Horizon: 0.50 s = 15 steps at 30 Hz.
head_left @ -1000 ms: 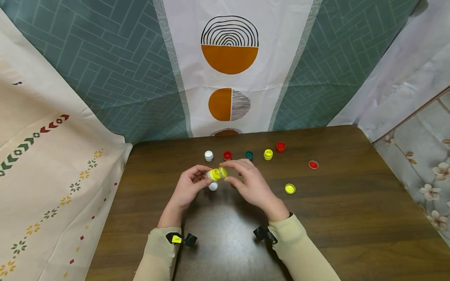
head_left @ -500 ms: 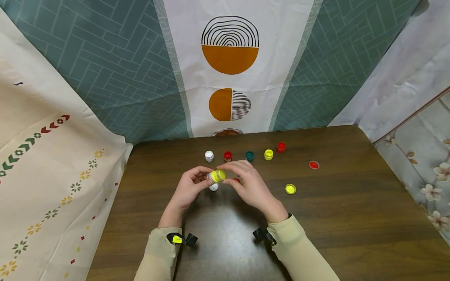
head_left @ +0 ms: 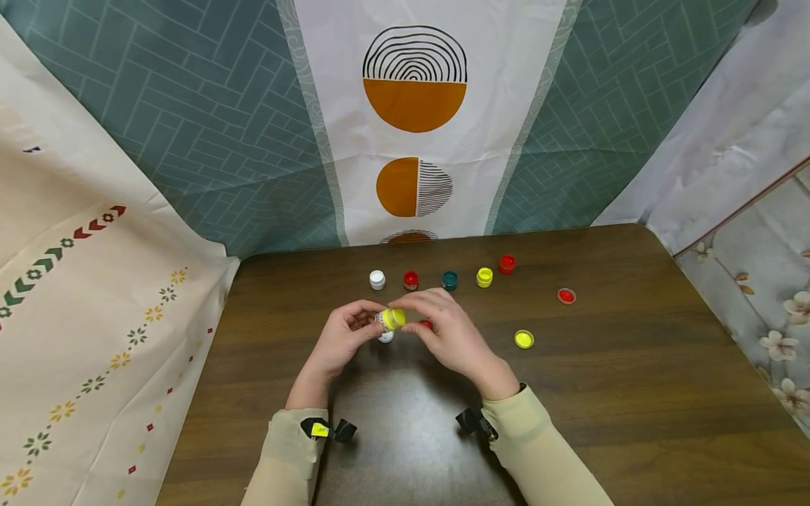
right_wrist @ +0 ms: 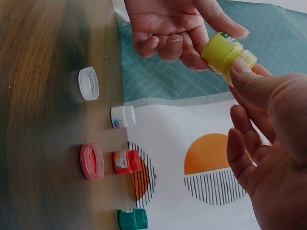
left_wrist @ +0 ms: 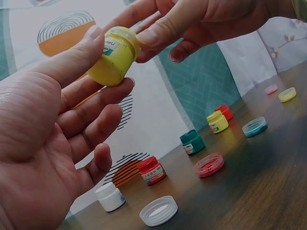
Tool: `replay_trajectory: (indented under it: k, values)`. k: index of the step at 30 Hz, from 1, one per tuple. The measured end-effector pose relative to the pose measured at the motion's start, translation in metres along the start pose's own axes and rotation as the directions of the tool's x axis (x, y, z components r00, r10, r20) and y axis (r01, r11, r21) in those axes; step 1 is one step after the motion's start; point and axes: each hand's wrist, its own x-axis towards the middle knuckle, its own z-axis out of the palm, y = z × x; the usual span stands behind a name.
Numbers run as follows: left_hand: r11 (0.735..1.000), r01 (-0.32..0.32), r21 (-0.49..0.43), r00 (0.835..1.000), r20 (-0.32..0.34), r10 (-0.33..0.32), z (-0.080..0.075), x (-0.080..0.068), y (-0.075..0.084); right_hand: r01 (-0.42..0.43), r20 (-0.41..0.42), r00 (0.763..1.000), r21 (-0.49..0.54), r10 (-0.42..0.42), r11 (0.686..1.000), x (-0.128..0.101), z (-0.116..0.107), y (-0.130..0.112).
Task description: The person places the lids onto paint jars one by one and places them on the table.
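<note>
Above the table my left hand [head_left: 340,337] grips a small yellow paint jar [left_wrist: 109,69] by its body, between thumb and fingers, tilted sideways. My right hand [head_left: 454,336] pinches the yellow lid [right_wrist: 247,58] at the jar's mouth with thumb and fingertips. Lid and jar meet there; whether the thread is engaged cannot be told. Behind the hands stand open jars in a loose row: white [head_left: 377,280], red [head_left: 410,280], green [head_left: 449,280], yellow [head_left: 484,277] and a second red jar [head_left: 507,264].
Loose lids lie on the wooden table [head_left: 607,393]: white [left_wrist: 159,211], red [left_wrist: 209,165], teal [left_wrist: 254,127], yellow [head_left: 524,339] and another red lid [head_left: 566,296] farther right. A patterned cloth [head_left: 253,140] hangs behind the table.
A second ago the yellow lid stood tilted and a little apart from the jar's mouth. It now sits against the jar in line with it. Both arms have hardly moved.
</note>
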Motion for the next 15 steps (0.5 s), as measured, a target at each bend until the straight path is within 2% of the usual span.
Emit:
replay_trajectory:
  k: [8,15]
  values:
    - [1.000,0.009,0.009,1.000,0.006,-0.009,0.0011,0.0006,-0.0001,-0.021,0.016,1.000,-0.036,0.022,0.999,-0.0009,-0.0016,0.0018]
    - [0.999,0.034,0.027,0.999,0.007,-0.034,0.0022,0.0003,-0.0008,-0.118,0.039,0.992,-0.118,0.123,0.986,-0.0017,-0.0004,0.0010]
